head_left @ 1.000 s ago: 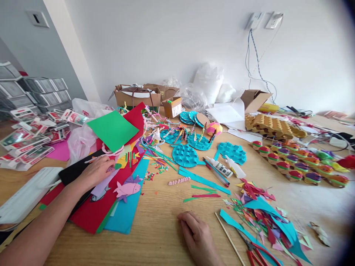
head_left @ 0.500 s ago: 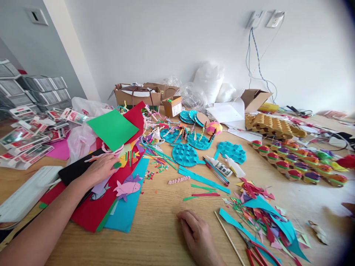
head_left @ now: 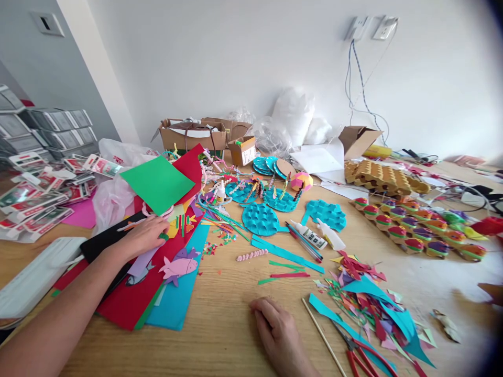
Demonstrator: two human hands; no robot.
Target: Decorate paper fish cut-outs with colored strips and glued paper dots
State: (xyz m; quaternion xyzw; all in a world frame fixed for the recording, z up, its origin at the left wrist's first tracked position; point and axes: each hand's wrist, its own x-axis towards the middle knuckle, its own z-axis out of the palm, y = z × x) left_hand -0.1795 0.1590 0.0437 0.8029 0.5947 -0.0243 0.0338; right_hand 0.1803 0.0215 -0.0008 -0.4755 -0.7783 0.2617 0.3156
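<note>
My left hand [head_left: 146, 235] reaches across the paper pile on the left, palm down, its fingers bent and pressed together. A small green paper piece [head_left: 164, 235] shows at its fingertips; what lies under the fingers is hidden. Around it are a yellow paper cut-out [head_left: 175, 226] with red and green strips, a pink paper fish [head_left: 179, 267], a grey fish cut-out [head_left: 139, 274], and red paper [head_left: 128, 309] over blue paper [head_left: 172, 311]. My right hand [head_left: 280, 332] rests on the bare wood, curled into a loose fist, with nothing visible in it.
Red-handled pliers [head_left: 359, 353], a wooden stick [head_left: 323, 335] and paper scraps [head_left: 377, 309] lie right of my right hand. Glue bottles [head_left: 310, 234], pens [head_left: 304, 242] and blue egg-carton turtle shapes [head_left: 260, 219] sit mid-table. Painted egg-carton pieces [head_left: 422, 230] stand at right.
The whole view has shifted slightly to the left. Both hands keep nearly the same place and pose, and the things on the table lie as before.
</note>
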